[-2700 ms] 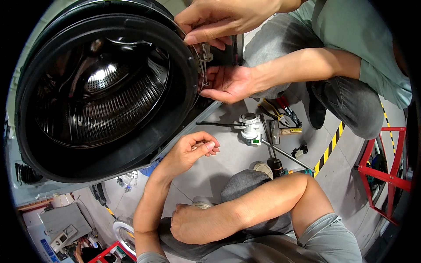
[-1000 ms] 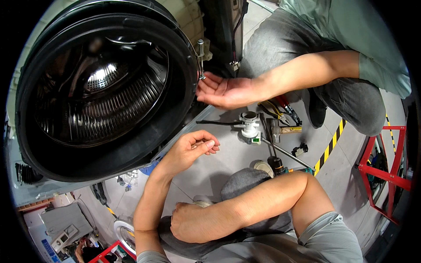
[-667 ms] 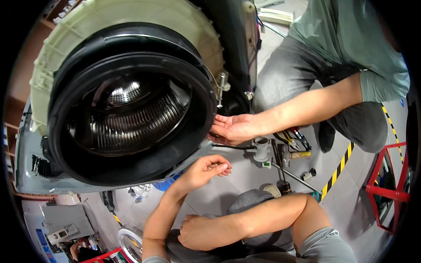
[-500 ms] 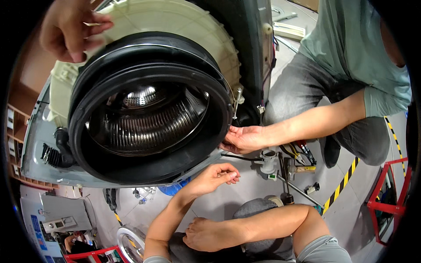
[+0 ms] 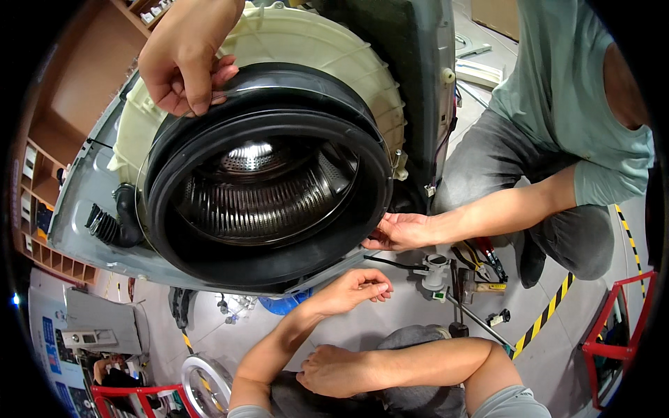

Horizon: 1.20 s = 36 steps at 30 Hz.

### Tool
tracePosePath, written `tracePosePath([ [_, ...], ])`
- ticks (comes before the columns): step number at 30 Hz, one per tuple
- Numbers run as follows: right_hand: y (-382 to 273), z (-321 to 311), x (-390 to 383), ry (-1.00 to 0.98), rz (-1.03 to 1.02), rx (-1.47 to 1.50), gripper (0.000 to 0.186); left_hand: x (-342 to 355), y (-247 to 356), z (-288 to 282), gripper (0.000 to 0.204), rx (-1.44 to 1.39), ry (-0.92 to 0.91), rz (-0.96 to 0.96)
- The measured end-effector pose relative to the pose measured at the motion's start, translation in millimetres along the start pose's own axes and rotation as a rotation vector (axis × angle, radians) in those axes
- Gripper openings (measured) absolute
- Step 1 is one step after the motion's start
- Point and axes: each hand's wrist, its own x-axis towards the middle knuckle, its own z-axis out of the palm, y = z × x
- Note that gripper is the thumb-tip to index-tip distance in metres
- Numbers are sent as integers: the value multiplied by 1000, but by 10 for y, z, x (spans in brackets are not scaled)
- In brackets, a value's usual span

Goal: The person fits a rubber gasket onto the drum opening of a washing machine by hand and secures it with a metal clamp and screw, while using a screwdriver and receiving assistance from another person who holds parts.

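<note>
My left hand (image 5: 357, 290) hovers just below the front of a washing machine's black rubber door gasket (image 5: 279, 275), touching nothing. Its fingers are loosely curled, with nothing visible in them. My right hand (image 5: 333, 370) rests as a fist near my knee, fingers folded underneath. Inside the gasket shows the shiny metal drum (image 5: 251, 209). At the gasket's upper left, another person's hand (image 5: 189, 76) pinches a thin wire ring (image 5: 144, 174) that loops around the rubber. A co-worker's hand (image 5: 401, 231) touches the gasket's lower right edge.
The co-worker in grey trousers (image 5: 474, 157) crouches at right. On the floor lie a pale pump-like part (image 5: 435, 273), pliers (image 5: 474, 259), and a hammer (image 5: 481, 286). A red metal frame (image 5: 613, 348) stands far right; a round door ring (image 5: 207, 386) lies lower left. Shelves (image 5: 52, 174) stand left.
The other person's hand at upper left has come right and down to the gasket's top edge. The washing machine sits slightly farther right in view. My hands have hardly moved.
</note>
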Motion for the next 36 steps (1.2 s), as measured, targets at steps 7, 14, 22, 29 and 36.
tracePosePath([
  [7, 16, 146, 30, 13, 0, -18, 13, -20, 7, 14, 20, 8, -11, 25],
  [14, -7, 147, 60, 39, -19, 53, 10, -55, -38, 29, 24, 25, -18, -23],
  [22, -32, 130, 8, 99, -33, -15, 10, -51, 30, 121, 24, 52, -18, -66],
  [29, -42, 291, 141, 190, -64, -15, 12, -85, -79, 147, 22, 36, 24, -129],
  [36, -149, 306, 146, 378, -122, -14, 10, -150, -167, 137, 21, 61, 72, -188],
])
